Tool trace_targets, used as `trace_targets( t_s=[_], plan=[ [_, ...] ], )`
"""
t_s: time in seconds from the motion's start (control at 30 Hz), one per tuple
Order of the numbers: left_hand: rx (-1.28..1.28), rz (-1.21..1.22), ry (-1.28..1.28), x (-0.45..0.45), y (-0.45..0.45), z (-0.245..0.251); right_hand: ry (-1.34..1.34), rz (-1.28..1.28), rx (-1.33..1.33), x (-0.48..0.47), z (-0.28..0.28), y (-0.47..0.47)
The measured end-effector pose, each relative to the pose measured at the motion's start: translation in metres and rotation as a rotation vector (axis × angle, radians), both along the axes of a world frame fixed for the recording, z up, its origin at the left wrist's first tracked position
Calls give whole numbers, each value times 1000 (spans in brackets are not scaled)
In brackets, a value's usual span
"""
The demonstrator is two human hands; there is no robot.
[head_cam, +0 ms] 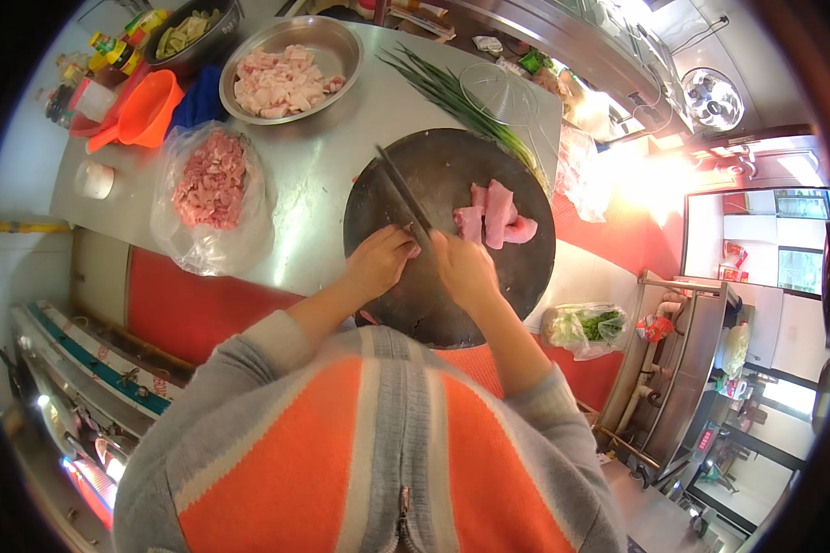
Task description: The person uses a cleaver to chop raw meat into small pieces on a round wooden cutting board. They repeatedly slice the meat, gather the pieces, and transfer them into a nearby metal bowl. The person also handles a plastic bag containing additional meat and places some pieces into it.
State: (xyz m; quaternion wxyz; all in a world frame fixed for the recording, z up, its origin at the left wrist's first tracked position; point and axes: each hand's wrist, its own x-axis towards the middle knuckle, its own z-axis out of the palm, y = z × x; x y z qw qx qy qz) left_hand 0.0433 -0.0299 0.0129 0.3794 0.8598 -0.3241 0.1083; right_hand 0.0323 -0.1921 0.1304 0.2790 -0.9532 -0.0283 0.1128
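Observation:
A kitchen knife [402, 190] seen nearly edge-on slants over a round dark chopping board [449, 304], its tip towards the far left. My right hand [465, 269] is closed around its handle end. Close against the left side of the blade, my left hand [385, 257] has its fingers bent together. Whether a small scrap lies between those fingertips cannot be made out. Several strips of raw pink meat [499, 211] rest on the right part of the board, just beyond my right hand.
Left on the metal table [311, 200] lies a plastic bag of sliced meat [211, 183]. Behind stand a steel bowl of pale meat pieces [283, 79] and an orange scoop [145, 114]. Spring onions [449, 97] and a wire strainer [499, 93] lie behind the board. Bagged greens [588, 328] sit low right.

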Motion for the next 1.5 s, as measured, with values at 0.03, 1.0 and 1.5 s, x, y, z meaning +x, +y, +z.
trace_targets(
  t_s=[0.03, 1.0, 1.5],
  plan=[
    [-21, 15, -16, -5, 1, -1, 90, -32, 1, -18, 8, -9],
    [-106, 73, -55, -4, 3, -3, 9, 0, -30, 7, -12, 22],
    [-80, 81, -72, -5, 5, -4, 82, 17, 1, 13, -11, 12]
  ],
)
